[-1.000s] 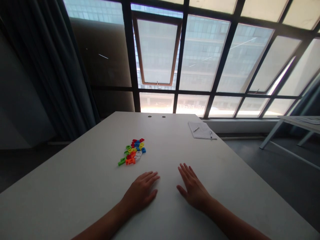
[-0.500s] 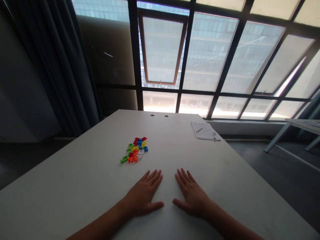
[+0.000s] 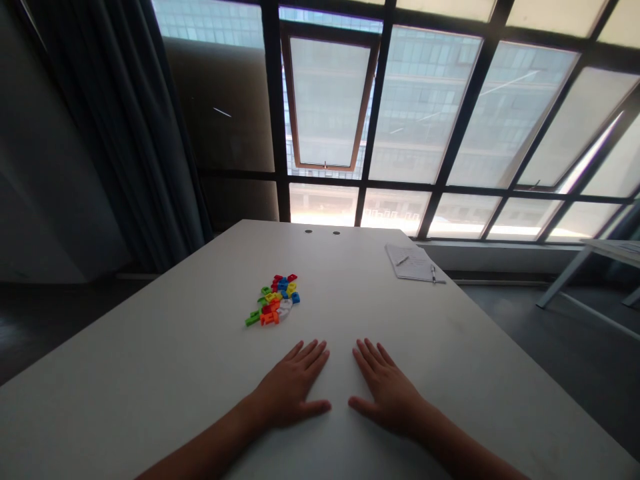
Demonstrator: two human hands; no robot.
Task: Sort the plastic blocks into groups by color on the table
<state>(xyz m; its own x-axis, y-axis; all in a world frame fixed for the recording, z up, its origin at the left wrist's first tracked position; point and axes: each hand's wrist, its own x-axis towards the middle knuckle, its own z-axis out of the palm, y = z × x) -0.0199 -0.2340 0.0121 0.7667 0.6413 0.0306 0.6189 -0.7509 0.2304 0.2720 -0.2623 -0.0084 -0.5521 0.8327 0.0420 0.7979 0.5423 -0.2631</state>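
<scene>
A: Hands, quick?
B: Both open, flat, palms down on the white surface [image 3: 150,373], fingers spread. L hand [image 3: 293,385] & R hand [image 3: 390,393] sit near the front edge w/ a small gap btw them.
A: Gripping anything?
B: Nope, neither one.
A: Where are the pcs?
B: Pile of plastic pcs [image 3: 274,301] on the surface, ahead of the L hand & near its fingertips, not touching. Loose, long heap, slanting away from the hands. Colours: red, blue, yellow, green, orange, white. Exact shapes too small to tell from here.
A: Anything else on the surface?
B: Notepad [image 3: 411,263] near the far R corner, w/ a pen [image 3: 433,273] lying along its R side. Two small dark holes [image 3: 309,231] near the far edge.
A: Background?
B: Big dark-framed window [image 3: 415,113] past the far edge, dark curtain [image 3: 120,120] to the L, & part of a second table [image 3: 610,247] at the R side of the view.
</scene>
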